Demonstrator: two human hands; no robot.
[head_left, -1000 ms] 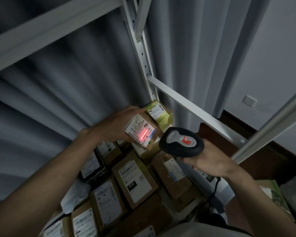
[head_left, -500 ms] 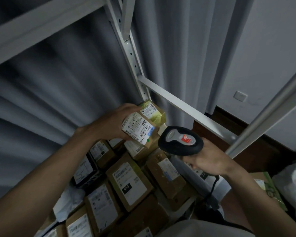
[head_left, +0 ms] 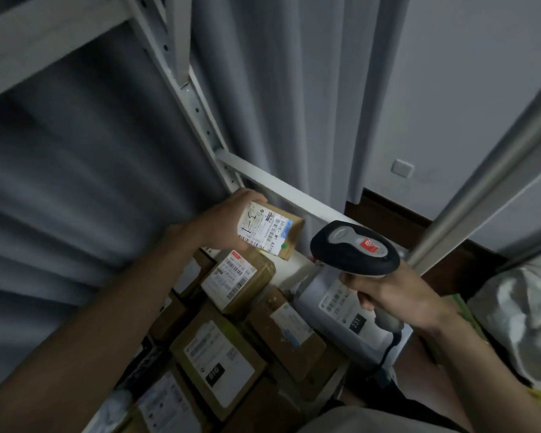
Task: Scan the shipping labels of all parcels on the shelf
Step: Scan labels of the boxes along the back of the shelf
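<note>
My left hand grips a small brown parcel and holds it up near the shelf's back right corner, its white label facing me. No red scan line shows on the label. My right hand holds a black and grey barcode scanner by its handle, its head just right of the small parcel. Below lie several labelled cardboard parcels on the shelf, among them a box marked 010 and a grey bag parcel marked 231.
White metal shelf uprights and a crossbar frame the shelf. Grey curtains hang behind. A second upright stands at the right, with white bags beyond it. The scanner's cable hangs down.
The red scan line on the small parcel's label has gone out. My left hand has carried the parcel right, toward the back corner. A box with a red-topped label now shows below it.
</note>
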